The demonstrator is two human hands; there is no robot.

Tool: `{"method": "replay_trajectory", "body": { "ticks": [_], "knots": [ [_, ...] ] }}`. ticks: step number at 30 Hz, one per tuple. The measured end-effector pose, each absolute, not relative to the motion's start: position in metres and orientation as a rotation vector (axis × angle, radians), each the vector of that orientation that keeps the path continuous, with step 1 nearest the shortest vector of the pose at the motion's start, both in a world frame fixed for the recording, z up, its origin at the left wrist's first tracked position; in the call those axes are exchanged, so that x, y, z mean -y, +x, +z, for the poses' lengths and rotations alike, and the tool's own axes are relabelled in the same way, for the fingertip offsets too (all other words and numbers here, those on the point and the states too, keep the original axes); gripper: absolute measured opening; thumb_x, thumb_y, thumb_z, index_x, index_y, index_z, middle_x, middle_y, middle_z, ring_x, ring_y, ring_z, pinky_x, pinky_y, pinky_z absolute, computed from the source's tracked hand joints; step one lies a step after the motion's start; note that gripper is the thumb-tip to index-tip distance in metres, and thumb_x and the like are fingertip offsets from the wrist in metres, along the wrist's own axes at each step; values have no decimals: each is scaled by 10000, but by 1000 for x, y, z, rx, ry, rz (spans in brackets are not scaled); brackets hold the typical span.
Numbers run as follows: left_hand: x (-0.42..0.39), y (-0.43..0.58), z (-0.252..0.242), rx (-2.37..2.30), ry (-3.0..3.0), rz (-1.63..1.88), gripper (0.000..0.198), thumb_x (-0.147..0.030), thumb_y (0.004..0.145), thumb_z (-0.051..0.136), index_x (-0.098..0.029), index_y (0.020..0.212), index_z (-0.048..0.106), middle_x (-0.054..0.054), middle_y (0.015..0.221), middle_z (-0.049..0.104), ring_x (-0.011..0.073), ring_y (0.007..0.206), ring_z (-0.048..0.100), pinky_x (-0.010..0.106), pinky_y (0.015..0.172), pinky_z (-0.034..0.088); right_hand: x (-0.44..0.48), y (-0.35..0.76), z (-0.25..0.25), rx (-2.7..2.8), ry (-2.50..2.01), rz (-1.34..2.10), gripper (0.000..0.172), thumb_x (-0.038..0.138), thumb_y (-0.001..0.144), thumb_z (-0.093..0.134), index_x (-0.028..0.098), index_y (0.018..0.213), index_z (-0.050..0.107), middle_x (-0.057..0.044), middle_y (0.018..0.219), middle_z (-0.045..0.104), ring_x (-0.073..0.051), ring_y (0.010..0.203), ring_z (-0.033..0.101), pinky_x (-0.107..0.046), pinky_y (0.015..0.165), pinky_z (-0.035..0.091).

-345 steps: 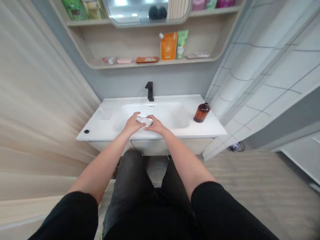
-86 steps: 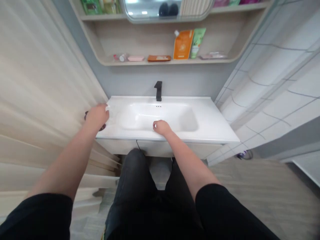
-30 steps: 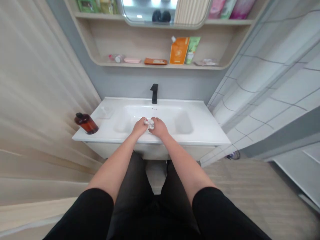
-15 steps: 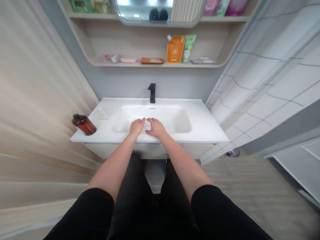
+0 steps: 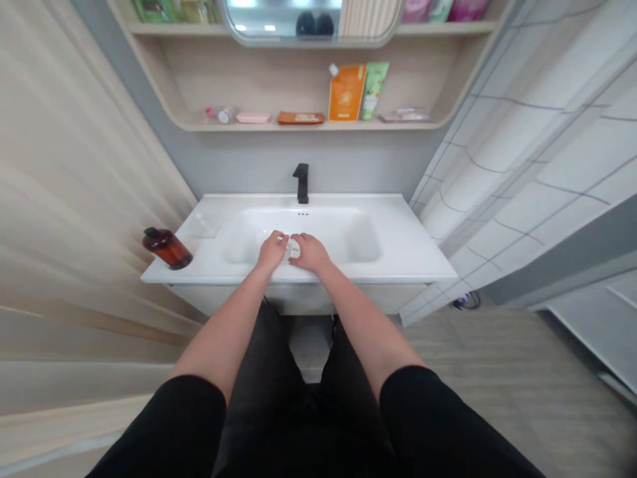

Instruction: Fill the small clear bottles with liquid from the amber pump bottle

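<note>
Spanning the view, the white counter carries a sink basin; at its front rim the left hand and right hand both clamp their grip on a small white wad, apparently crumpling it.

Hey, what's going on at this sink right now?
A person stands at a white sink with both hands together over the front of the basin. The left hand and right hand grip a small white item between them; it is too small to tell what it is. A brown bottle stands at the left end of the countertop, and a black tap stands at the back.
</note>
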State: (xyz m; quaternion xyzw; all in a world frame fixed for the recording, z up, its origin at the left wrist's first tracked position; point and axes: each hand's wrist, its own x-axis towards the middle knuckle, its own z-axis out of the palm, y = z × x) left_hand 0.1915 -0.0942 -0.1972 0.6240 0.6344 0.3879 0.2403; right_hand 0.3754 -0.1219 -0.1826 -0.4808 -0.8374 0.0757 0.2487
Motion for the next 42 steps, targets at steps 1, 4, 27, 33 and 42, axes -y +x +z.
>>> {"method": "replay_trajectory", "body": {
  "ticks": [1, 4, 27, 33, 42],
  "knots": [
    [94, 191, -198, -1728, 1721, 1066, 185, -429, 1031, 612, -267, 992, 692, 29, 826, 718, 254, 855, 692, 344, 841, 482, 122, 376, -182, 2273, -1323, 201, 697, 339, 842, 886, 203, 1476, 629, -132, 1317, 716, -335, 1239, 686, -455, 1131, 548],
    [92, 190, -202, -1645, 1779, 1048, 111, -345, 998, 610, -267, 974, 685, 23, 879, 734, 247, 896, 702, 340, 853, 496, 123, 376, -183, 2229, -1383, 175, 703, 335, 842, 880, 194, 1482, 624, -137, 1310, 716, -335, 1218, 688, -445, 1099, 564],
    [95, 191, -200, -1657, 1809, 987, 180, -347, 1033, 586, -283, 1084, 746, 31, 885, 748, 263, 880, 702, 352, 856, 488, 123, 375, -183, 2232, -1401, 167, 627, 336, 863, 854, 211, 1433, 625, -137, 1278, 718, -343, 1198, 685, -448, 1073, 575],
    [91, 187, -202, -1718, 1724, 1107, 250, -417, 1064, 531, -257, 999, 712, 19, 801, 688, 244, 840, 657, 344, 842, 476, 121, 374, -183, 2161, -1530, 180, 655, 337, 886, 836, 181, 1474, 594, -172, 1319, 700, -357, 1209, 668, -466, 1086, 571],
    [83, 184, -208, -1784, 1593, 1191, 149, -383, 1048, 604, -252, 1092, 657, 13, 858, 688, 225, 837, 640, 326, 822, 444, 128, 376, -173, 2167, -1709, 127, 634, 179, 901, 737, 182, 1511, 564, -173, 1387, 654, -368, 1297, 579, -473, 1134, 538]
  ]
}}
